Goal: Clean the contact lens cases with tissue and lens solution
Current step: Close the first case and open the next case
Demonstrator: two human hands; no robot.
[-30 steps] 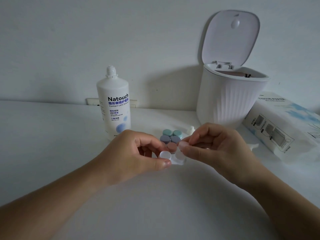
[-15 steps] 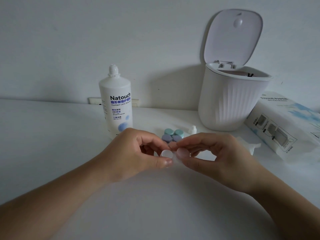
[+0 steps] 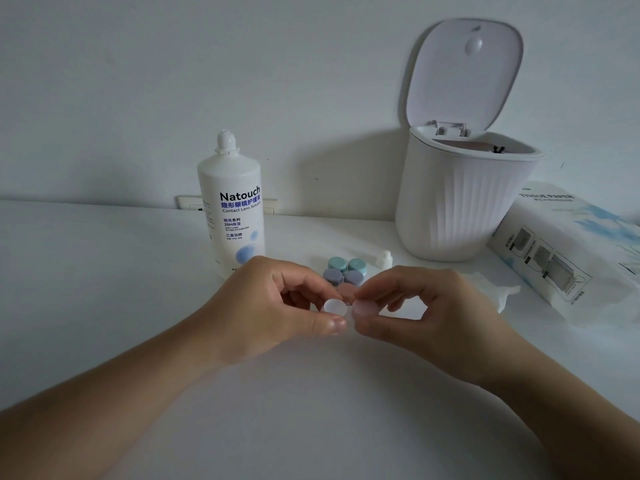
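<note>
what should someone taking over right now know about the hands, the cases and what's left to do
Left hand: its grip pinches the translucent white lens case just above the table.
Right hand: pinches a pale pink round cap at the case's right well; whether it is going on or coming off is unclear.
Teal case, lavender case and a brownish-pink cap lie behind the hands.
White solution bottle stands uncapped back left; its small cap lies by the ribbed white bin, lid open.
Tissue and tissue pack lie right.
Left: the capped cases look untouched.
</note>
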